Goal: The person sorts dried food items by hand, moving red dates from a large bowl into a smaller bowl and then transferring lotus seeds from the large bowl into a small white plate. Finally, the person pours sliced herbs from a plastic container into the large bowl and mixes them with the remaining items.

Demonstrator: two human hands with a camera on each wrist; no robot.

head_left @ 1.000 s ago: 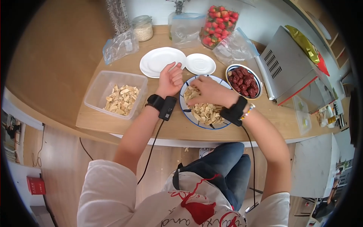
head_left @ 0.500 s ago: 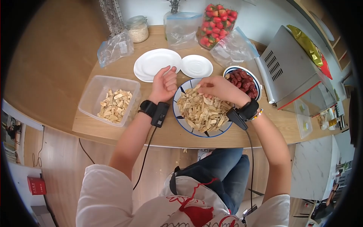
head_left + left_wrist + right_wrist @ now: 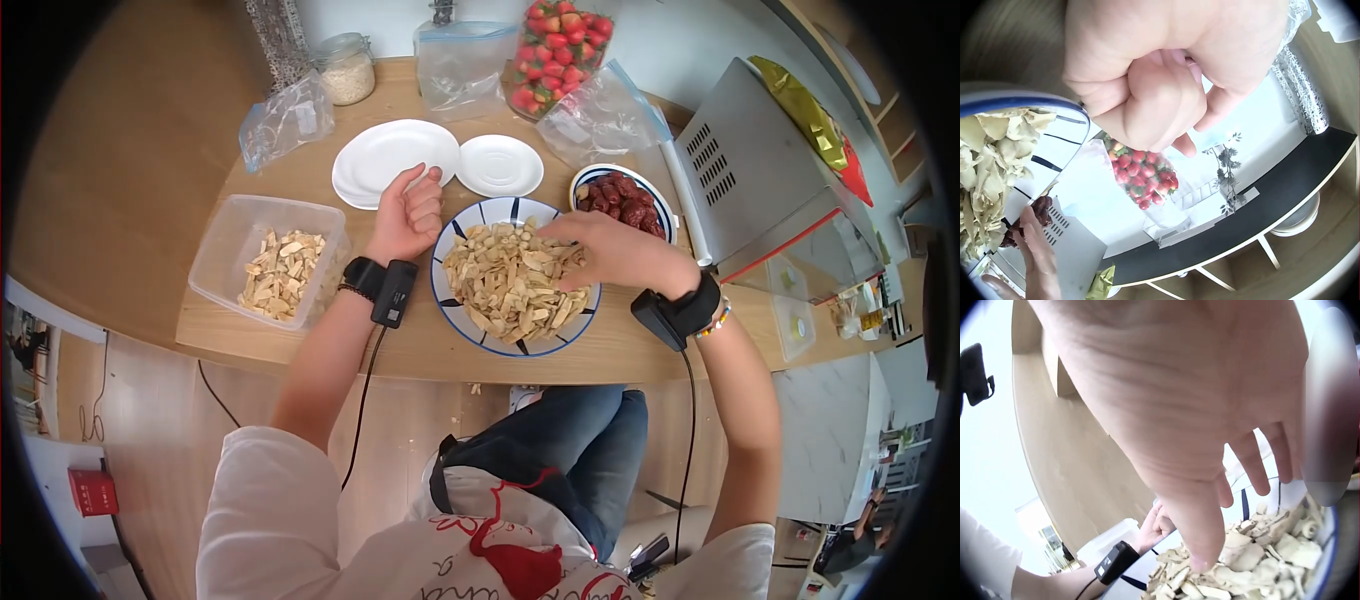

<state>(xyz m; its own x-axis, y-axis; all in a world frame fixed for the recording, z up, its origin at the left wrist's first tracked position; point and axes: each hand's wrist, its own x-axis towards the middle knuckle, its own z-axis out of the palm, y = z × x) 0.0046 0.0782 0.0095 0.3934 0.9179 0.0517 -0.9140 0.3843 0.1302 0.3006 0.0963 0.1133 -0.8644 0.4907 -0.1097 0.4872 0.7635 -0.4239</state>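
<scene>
Rightward over the broad white ceramic bowl with blue rim (image 3: 488, 212), the right hand (image 3: 628, 252) has shifted, its grip spread above flat, rough-edged, pale dried slices (image 3: 500, 290) heaped inside; left of the bowl, the left hand (image 3: 405, 222) is loosely curled, empty.

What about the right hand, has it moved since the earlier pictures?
Yes. In the head view, the right hand has shifted right against the blue-rimmed dish: its palm, earlier over the dish, is now past the right rim.

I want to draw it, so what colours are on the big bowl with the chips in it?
The bowl is white with blue lines and a blue rim, clearest from the head.
</scene>
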